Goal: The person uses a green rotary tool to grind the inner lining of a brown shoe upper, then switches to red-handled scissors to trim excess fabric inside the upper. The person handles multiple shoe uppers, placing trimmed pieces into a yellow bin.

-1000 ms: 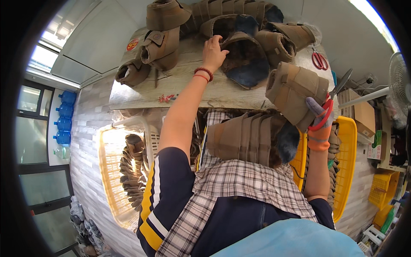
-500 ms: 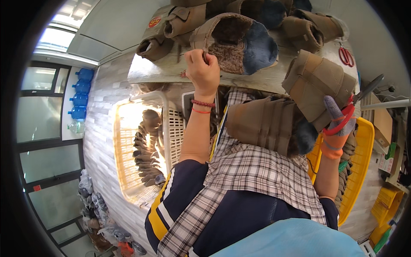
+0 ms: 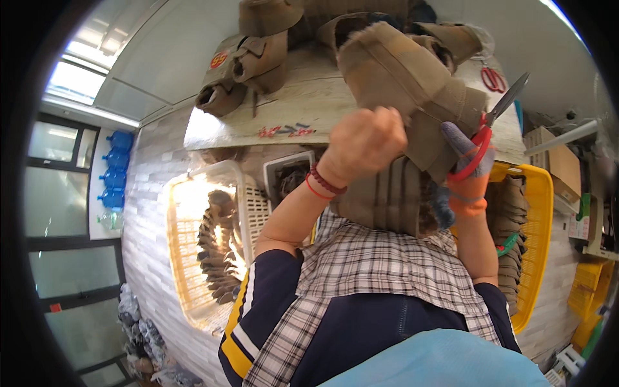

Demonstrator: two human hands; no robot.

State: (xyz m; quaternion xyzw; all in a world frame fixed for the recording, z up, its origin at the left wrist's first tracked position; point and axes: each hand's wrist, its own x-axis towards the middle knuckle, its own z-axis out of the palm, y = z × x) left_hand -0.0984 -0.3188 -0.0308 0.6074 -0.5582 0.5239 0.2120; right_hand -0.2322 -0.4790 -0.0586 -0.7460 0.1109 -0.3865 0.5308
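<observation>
My right hand [image 3: 474, 177], in a grey and orange glove, is closed round red-handled scissors [image 3: 478, 151], whose dark blades point up and away. Its thumb rests on the strap end of a brown boot upper [image 3: 393, 68], which is tilted up over the table's front edge. My bare left hand [image 3: 367, 142], with red bracelets at the wrist, is closed in front of this upper. The left fingers are blurred, and what they pinch is hidden. On my lap, below both hands, lies a stack of brown uppers [image 3: 377, 200] with dark fleece showing at one end.
More uppers [image 3: 261, 61] stand on the whitish table [image 3: 290, 103], with small red and grey scraps [image 3: 287, 131] near its edge and a second red-handled pair of scissors [image 3: 493, 80]. A pale basket [image 3: 187, 258] stands left, a yellow basket [image 3: 535, 258] right, both holding uppers.
My left hand has moved right and nearer, from the fleece-lined upper on the table to the brown upper by my right hand. That fleece opening no longer shows. The scissors have shifted left.
</observation>
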